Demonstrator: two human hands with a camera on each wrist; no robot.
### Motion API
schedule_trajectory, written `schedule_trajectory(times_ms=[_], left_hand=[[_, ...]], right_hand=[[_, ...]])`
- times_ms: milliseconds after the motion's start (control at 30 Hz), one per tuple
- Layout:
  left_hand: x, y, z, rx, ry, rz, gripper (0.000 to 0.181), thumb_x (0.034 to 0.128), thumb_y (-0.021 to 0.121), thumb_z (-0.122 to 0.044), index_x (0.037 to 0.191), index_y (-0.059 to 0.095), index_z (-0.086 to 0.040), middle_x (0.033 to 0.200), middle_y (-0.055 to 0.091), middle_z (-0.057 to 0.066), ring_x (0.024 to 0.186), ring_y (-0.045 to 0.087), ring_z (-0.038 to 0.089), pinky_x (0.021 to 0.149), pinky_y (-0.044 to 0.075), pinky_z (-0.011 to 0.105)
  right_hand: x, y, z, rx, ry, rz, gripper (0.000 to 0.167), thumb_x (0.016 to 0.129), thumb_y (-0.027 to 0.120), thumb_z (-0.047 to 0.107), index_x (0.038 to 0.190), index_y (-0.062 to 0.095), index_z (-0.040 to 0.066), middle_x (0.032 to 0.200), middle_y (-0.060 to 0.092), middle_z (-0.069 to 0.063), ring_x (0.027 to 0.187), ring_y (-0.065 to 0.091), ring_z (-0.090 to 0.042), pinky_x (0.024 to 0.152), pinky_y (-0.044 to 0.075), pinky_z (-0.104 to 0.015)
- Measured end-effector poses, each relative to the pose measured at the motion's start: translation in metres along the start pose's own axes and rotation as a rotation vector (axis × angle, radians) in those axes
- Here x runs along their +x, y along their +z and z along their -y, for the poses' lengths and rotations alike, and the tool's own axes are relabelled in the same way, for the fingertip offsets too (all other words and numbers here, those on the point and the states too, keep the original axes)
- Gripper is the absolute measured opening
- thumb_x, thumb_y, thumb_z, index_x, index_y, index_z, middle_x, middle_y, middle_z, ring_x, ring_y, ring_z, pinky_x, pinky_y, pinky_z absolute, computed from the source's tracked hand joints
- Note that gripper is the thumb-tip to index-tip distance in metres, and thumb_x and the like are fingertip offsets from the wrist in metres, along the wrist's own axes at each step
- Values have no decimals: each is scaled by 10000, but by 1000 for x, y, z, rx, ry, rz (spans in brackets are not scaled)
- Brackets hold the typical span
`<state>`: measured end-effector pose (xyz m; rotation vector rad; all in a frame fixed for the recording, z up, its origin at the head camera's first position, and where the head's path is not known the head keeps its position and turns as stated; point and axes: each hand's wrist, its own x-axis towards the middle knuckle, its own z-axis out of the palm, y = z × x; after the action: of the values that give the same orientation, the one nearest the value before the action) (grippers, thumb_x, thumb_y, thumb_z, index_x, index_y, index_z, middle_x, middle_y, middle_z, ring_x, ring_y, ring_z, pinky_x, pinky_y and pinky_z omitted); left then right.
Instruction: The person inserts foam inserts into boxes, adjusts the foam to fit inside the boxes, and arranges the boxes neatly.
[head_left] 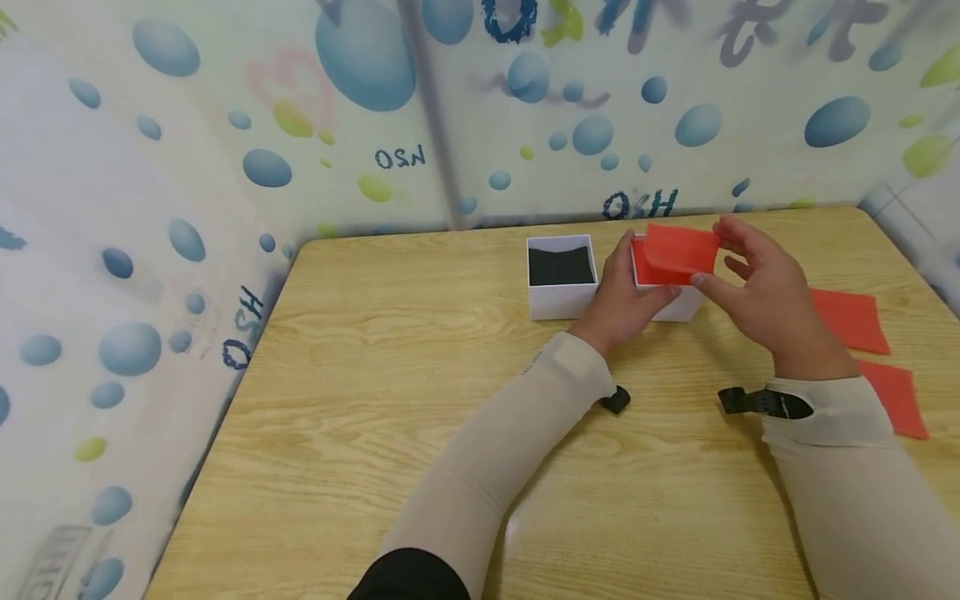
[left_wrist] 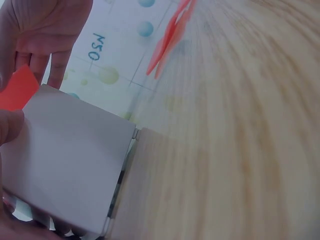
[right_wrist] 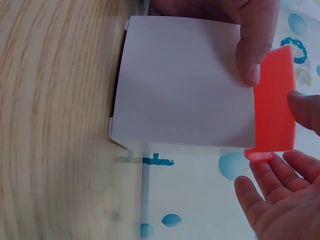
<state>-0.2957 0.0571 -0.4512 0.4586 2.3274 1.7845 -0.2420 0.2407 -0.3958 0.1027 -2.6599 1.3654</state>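
Observation:
A small white box [head_left: 679, 310] stands near the table's far edge, gripped by my left hand [head_left: 617, 302] with the thumb across its front. A red sheet [head_left: 681, 250], perhaps foam or felt, sticks up at the box's opening. My right hand [head_left: 765, 287] pinches this sheet at its right side, thumb in front and fingers behind. The right wrist view shows the sheet [right_wrist: 274, 105] rising past the box's upper edge, above the plain white face [right_wrist: 185, 82]. In the left wrist view that face [left_wrist: 70, 155] hides the box's inside.
Left of the gripped box stands a second white box [head_left: 562, 303] with a black piece [head_left: 561, 267] in it. Two more red sheets [head_left: 851, 320] lie on the wooden table [head_left: 360, 400] at the right, partly behind my right arm. A patterned wall covering [head_left: 480, 100] rises behind the table.

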Motion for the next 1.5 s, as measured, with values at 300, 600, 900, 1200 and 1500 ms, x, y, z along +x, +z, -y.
schedule_trajectory(times_ms=[300,600,900,1200,1500], left_hand=[[1,-2,0,-4,-24,-9,1020,958,795,-261,1692,90,-339,1631,342,-103,1438,403,95,1207,402,357],[2,0,0,-1,-33,-6,1030,957,799,-258,1694,82,-329,1641,334,-89,1461,385,102,1219,389,364],[0,1,0,0,-33,-13,1031,952,799,-264,1695,88,-331,1642,331,-92,1463,382,94,1215,394,361],[1,2,0,7,-38,-17,1030,951,799,-282,1696,90,-331,1660,307,-119,1481,371,82,1213,396,357],[1,3,0,1,-45,-21,1036,944,807,-287,1690,92,-360,1647,321,-116,1470,379,84,1199,416,362]], right_hand=[[3,6,-4,60,-11,7,782,1051,649,145,1699,213,185,1724,295,-104,1570,302,-392,1224,315,-587],[2,14,-6,82,-1,-9,792,1045,655,125,1700,216,201,1733,282,-78,1585,288,-365,1229,314,-549],[4,23,-8,123,-16,-91,745,1036,659,93,1677,287,167,1708,335,-78,1577,326,-291,1221,351,-404],[5,26,-13,149,-11,-80,715,1041,657,107,1664,313,173,1694,352,-82,1573,337,-280,1227,341,-354],[7,23,-12,89,13,-2,791,1049,638,87,1697,192,166,1751,232,-85,1618,225,-318,1252,271,-492]])
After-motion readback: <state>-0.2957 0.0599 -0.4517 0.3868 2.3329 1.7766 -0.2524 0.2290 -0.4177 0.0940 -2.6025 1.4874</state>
